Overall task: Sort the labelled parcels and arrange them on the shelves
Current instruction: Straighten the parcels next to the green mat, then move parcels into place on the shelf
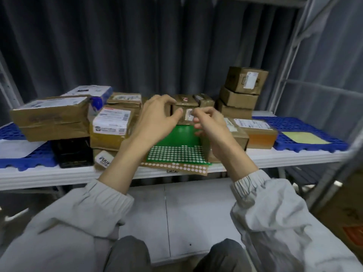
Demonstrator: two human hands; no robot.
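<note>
Parcels (110, 124) lie crowded along the white shelf (275, 156), some resting on blue plastic mats (306, 132); a stack of three brown boxes (238, 99) stands at the rear right. One small brown parcel (185, 116) sits at the centre, raised above a green sticker sheet (176, 152) that carries rows of pale round dots.

Left hand (155, 118): fingers curled over the top left corner of the small parcel, thumb against its front face, gripping it. Right hand (208, 122): fingers loosely bent, thumb and forefinger close together at the white label (189, 113) on the parcel's front. Whether they pinch the label, a sticker, or nothing cannot be determined; that area is blurred.

Assessment: the step in hand appears to be marking or reading the small parcel's label. To do it well, the left hand should hold the parcel steady and square to the view, keeping its thumb off the printed area, while the right hand works only at the label's edge. The neighbouring boxes touch or nearly touch this parcel, so any lift should go straight up to avoid dragging them.
</note>
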